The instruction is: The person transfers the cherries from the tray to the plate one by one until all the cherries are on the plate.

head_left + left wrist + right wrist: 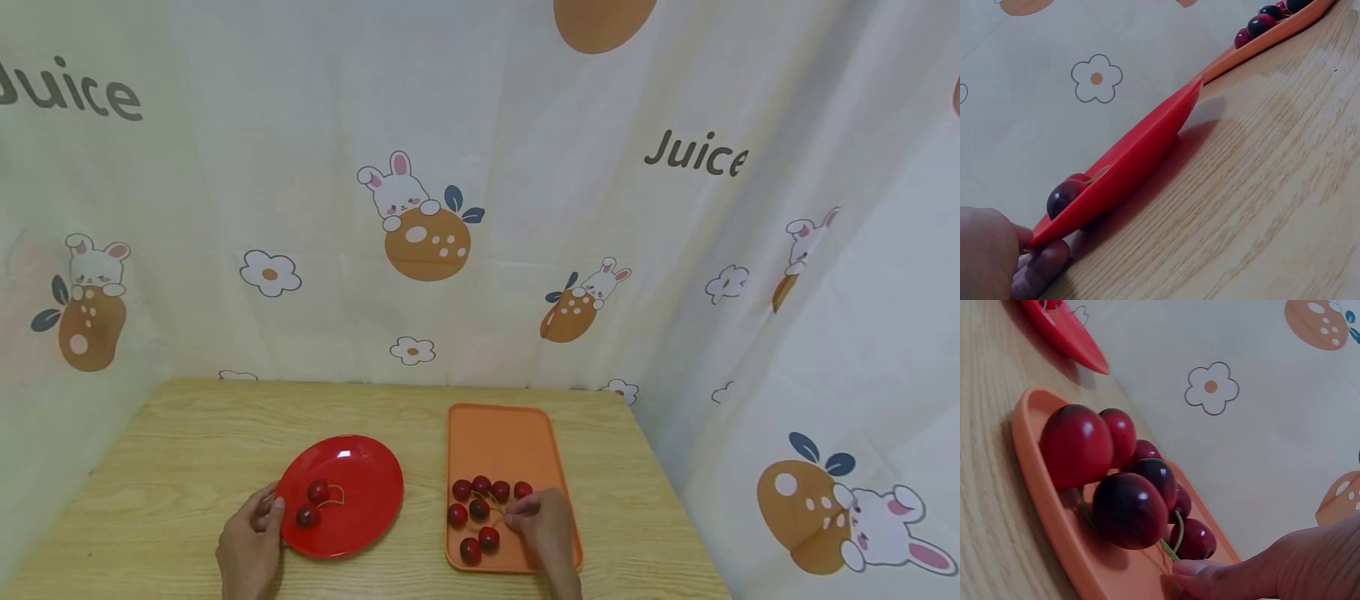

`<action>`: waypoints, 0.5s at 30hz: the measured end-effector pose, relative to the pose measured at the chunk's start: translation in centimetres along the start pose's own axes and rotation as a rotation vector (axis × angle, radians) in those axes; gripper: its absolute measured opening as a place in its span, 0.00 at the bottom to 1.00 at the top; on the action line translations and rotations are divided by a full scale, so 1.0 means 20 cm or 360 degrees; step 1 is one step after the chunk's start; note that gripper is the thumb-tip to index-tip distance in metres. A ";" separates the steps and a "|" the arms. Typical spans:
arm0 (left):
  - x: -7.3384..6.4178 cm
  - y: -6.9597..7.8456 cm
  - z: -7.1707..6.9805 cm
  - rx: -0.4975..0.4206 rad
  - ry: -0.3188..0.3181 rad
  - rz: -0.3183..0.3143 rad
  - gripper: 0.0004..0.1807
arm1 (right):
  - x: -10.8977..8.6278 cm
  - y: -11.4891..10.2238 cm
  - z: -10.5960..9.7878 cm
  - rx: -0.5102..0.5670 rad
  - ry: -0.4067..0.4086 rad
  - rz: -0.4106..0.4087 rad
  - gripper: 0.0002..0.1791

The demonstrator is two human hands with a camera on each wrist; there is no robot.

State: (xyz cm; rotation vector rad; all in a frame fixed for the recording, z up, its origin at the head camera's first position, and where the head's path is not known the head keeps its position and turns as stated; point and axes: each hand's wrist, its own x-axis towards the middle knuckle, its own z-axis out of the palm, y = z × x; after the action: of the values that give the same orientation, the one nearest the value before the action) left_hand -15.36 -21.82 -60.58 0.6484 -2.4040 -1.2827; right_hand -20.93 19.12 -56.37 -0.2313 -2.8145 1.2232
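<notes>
My left hand [249,537] grips the left rim of a round red plate [363,508], thumb on top and fingers beneath. Two dark red cherries [318,491] with joined stems lie on the plate's left side. In the left wrist view the plate [1141,156] looks slightly tilted, with a shadow under it. Over the orange tray [498,437], my right hand [546,527] pinches a green cherry stem [1169,550] between thumb and finger. Several cherries [478,508] are bunched in the tray's near half, the stem's own cherries among them.
Both plate and tray are on a light wooden table [202,433], with a strip of wood between them. Behind and along the sides hangs a pale curtain [322,192] printed with rabbits, fruit and flowers.
</notes>
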 end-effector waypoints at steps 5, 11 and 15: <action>0.00 0.01 0.00 -0.0009 -0.0028 -0.0050 0.21 | 0.00 0.02 -0.01 0.0137 -0.0048 0.0008 0.06; 0.00 0.01 0.01 0.0008 -0.0016 -0.0034 0.20 | 0.00 0.02 -0.02 0.0316 -0.0108 0.0074 0.04; 0.00 0.00 0.01 0.0009 -0.0001 -0.0022 0.20 | 0.00 0.01 -0.03 0.0532 -0.0175 0.0129 0.01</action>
State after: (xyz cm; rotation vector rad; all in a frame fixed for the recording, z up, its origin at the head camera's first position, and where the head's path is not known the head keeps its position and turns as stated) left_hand -15.45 -21.67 -60.64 0.6675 -2.4083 -1.2821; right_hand -20.76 19.59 -56.07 -0.2668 -2.6504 1.7467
